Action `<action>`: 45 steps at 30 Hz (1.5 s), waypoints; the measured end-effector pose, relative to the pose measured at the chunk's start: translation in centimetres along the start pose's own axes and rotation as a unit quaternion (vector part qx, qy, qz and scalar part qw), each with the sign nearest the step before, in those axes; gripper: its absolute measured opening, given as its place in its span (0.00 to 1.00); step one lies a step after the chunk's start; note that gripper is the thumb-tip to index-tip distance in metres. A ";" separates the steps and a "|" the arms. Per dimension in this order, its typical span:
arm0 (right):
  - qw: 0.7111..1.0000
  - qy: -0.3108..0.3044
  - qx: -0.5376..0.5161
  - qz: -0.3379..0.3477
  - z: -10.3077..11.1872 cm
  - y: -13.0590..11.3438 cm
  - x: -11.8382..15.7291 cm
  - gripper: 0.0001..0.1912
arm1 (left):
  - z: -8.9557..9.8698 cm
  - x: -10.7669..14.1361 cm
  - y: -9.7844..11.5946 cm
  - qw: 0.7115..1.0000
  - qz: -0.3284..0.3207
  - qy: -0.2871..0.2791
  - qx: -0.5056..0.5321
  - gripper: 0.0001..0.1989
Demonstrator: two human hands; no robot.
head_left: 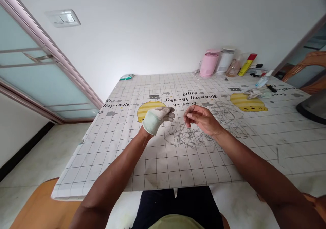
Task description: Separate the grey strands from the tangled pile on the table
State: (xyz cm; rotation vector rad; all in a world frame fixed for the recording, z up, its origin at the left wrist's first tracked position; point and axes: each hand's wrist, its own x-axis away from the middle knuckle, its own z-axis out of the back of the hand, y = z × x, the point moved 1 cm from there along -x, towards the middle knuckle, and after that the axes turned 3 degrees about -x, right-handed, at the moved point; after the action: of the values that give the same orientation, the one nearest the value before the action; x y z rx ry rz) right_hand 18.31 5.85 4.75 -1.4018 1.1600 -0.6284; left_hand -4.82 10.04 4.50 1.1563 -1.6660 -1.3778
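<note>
My left hand (158, 119) wears a pale glove with grey fingertips and hovers above the table. Its fingers press together, and whatever they may pinch is too small to make out. A short gap to the right, my bare right hand (201, 119) has thumb and fingertips closed in a pinch. Anything between those fingertips is too fine to tell. Under and around the right hand lies a loose tangle of thin dark wire-like strands (196, 139), spreading to the right across the tablecloth. The right wrist hides part of the tangle.
A checked tablecloth (114, 157) covers the table. Along the back right stand a pink cylindrical device (209, 65), a white one (224, 62), a yellow can with a red cap (247, 65) and a spray bottle (263, 79). A crumpled glove (256, 93) lies nearby. A dark-rimmed container (313, 108) is at right.
</note>
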 end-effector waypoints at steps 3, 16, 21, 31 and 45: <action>1.000 0.015 -0.022 -0.008 -0.5 0.4 -0.3 0.10 | 1.2 0.2 -0.5 1.000 0.012 0.011 -0.022 0.16; 0.995 -0.005 -0.035 -0.093 -3.1 0.5 -2.1 0.13 | 0.6 1.8 0.9 0.970 0.063 0.010 -0.234 0.07; 0.995 0.075 0.062 -0.031 -3.5 0.4 -2.6 0.19 | 1.5 1.8 -1.4 0.999 0.035 -0.020 -0.020 0.17; 0.985 0.093 0.133 0.054 -6.2 1.7 -3.5 0.15 | 1.2 2.2 -3.4 0.983 0.067 -0.087 0.145 0.20; 0.734 0.135 0.621 0.237 -5.3 3.4 -3.3 0.17 | -0.2 3.4 2.0 0.928 0.005 0.151 -0.339 0.16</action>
State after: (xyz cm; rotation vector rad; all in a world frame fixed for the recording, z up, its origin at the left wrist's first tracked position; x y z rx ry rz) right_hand 11.41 7.05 3.39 0.1499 0.8954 -0.9674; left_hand -6.31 6.90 6.38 0.8808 -0.8593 -1.5045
